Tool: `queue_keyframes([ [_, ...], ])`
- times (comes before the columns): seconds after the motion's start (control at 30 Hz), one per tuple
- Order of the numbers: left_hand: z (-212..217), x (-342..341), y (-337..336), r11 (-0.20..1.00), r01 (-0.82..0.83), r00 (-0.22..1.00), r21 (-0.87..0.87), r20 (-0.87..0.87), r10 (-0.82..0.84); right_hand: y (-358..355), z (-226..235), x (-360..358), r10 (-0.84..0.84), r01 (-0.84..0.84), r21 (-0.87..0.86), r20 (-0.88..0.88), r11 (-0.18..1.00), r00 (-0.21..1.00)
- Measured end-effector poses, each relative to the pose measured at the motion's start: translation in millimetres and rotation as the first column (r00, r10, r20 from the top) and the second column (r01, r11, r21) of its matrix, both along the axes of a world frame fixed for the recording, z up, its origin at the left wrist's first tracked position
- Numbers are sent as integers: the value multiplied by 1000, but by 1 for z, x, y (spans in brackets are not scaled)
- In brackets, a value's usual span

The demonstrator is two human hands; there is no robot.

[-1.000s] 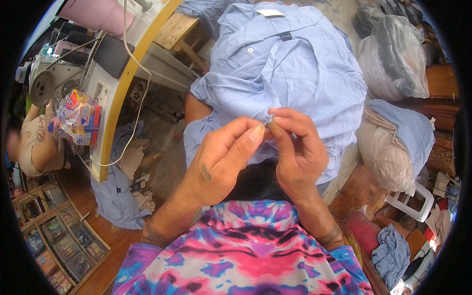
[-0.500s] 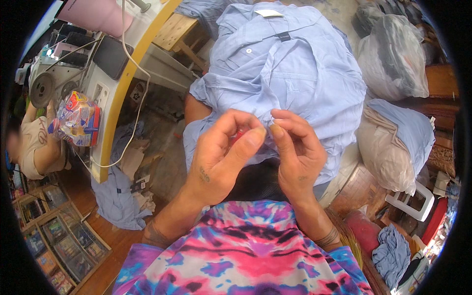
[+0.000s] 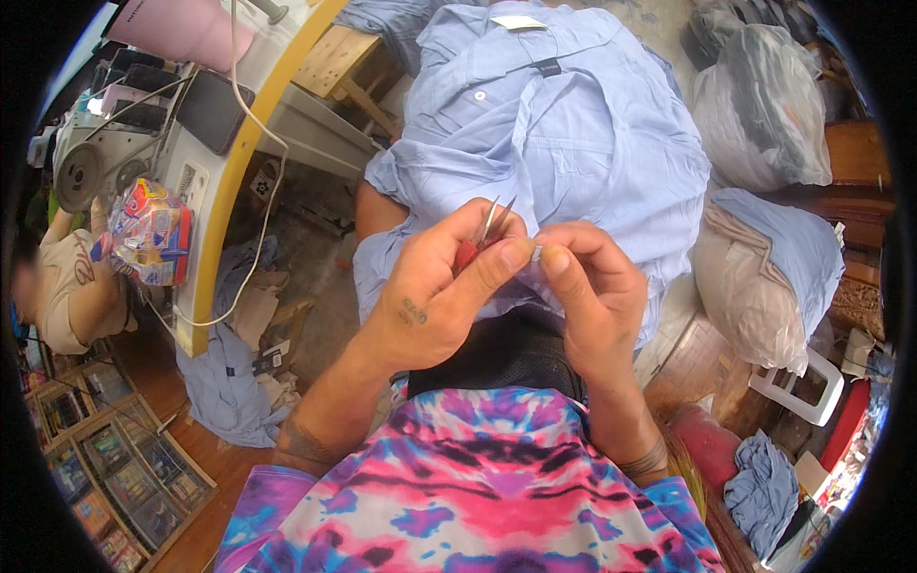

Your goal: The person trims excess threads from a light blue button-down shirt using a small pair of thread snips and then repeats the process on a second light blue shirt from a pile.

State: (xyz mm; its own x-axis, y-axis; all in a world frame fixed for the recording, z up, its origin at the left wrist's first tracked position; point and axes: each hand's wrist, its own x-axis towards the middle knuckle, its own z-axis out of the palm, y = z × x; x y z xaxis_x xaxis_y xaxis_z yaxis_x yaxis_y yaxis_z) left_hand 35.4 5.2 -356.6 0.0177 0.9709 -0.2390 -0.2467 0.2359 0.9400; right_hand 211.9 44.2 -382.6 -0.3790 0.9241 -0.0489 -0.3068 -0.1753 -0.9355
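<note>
A light blue shirt (image 3: 573, 124) lies spread over my lap, with a dark neck label and a white button on its front. My left hand (image 3: 449, 286) holds small red-handled scissors (image 3: 467, 253), their two thin blades pointing up and slightly apart. Its thumb and forefinger also meet at the shirt's edge. Close beside it, my right hand (image 3: 597, 286) pinches with thumb and forefinger at a bit of cloth, where something small and whitish shows. Whether that is a button I cannot tell.
At the left stands a yellow-edged table (image 3: 212, 258) with a phone (image 3: 216, 112), a pink cup (image 3: 186, 31), a cable and a snack bag (image 3: 153, 232). A person (image 3: 72, 286) sits beyond it. Stuffed plastic bags (image 3: 759, 105) and a white-handled container (image 3: 812, 392) stand at the right.
My left hand has turned, bringing the scissors' blades into view above the fingers. My right hand has shifted slightly, its fingers curling closer around the cloth.
</note>
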Motion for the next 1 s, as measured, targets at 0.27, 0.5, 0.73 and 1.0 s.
queue_keyframes([
  [0.27,-5,2,-1,963,47,835,-265,539,108,4,7,-1,110,-121,-175,-68,977,992],
  [0.5,-9,-13,2,943,199,742,-266,669,32,12,28,5,200,-192,-74,126,979,972],
  [0.73,-7,-8,-4,999,5,1000,54,-5,-5,9,27,-2,143,-129,-164,73,978,987],
  [1.0,-14,-6,-14,999,-44,900,-15,433,46,8,32,-3,158,-147,-96,125,984,979],
])
